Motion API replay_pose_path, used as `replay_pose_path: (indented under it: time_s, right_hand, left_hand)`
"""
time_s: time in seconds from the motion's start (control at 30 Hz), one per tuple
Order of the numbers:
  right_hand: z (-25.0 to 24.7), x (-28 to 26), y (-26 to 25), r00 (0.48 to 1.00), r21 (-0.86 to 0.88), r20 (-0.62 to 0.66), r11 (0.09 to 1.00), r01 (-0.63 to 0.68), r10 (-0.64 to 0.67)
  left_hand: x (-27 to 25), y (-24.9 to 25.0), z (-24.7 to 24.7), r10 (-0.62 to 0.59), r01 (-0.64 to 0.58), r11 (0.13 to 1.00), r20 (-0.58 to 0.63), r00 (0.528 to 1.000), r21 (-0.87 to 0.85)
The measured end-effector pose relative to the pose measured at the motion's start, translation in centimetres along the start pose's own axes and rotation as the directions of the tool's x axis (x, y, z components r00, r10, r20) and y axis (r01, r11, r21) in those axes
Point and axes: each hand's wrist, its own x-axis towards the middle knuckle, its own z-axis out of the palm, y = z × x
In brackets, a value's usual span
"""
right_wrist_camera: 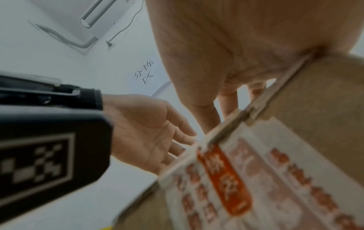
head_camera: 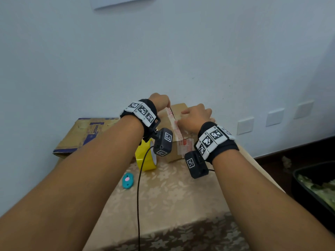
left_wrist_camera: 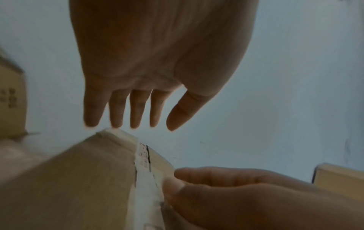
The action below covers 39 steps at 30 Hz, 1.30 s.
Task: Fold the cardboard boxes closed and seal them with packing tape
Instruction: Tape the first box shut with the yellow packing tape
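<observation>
Centre frame: left hand [head_camera: 160, 101], fingers straight and apart, and right hand [head_camera: 196, 117], fingers loosely extended, press the box [head_camera: 178, 142] flaps shut; taping with the yellow roll [head_camera: 145, 158] seemingly follows.

Table under a beige floral cloth [head_camera: 168, 201]
On it: small brown cardboard box [head_camera: 176, 150], flattened blue-printed carton [head_camera: 85, 134], yellow tape roll [head_camera: 146, 158], teal oval cutter [head_camera: 128, 180]
</observation>
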Motion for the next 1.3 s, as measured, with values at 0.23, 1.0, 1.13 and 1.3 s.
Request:
replay_pose_path:
  time_s: [0.23, 1.0, 1.13, 1.3]
  right_hand:
    - [1.7, 0.8, 0.6, 0.998, 0.045, 0.067, 0.999, 0.019, -0.022]
    - [2.8, -1.6, -1.9, 0.997, -0.191, 0.068, 0.981, 0.035, -0.022]
    - [3.0, -1.6, -1.4, 0.999, -0.133, 0.042, 0.990, 0.035, -0.029]
    - [3.0, -1.6, -1.5, 0.995, -0.276, 0.082, 0.959, 0.071, -0.050]
  left_hand:
    - [0.1, -1.4, -0.2, 0.031, -0.048, 0.988, 0.110, 0.993, 0.148]
    - [-2.5, -5.6, -5.1, -0.059, 0.079, 0.991, 0.178, 0.982, -0.105]
    - [-2.3, -4.7, -3.5, -0.072, 0.085, 0.996, 0.256, 0.964, -0.040]
    - [-2.0, -4.1, -3.4, -0.081, 0.090, 0.996, 0.263, 0.961, -0.022]
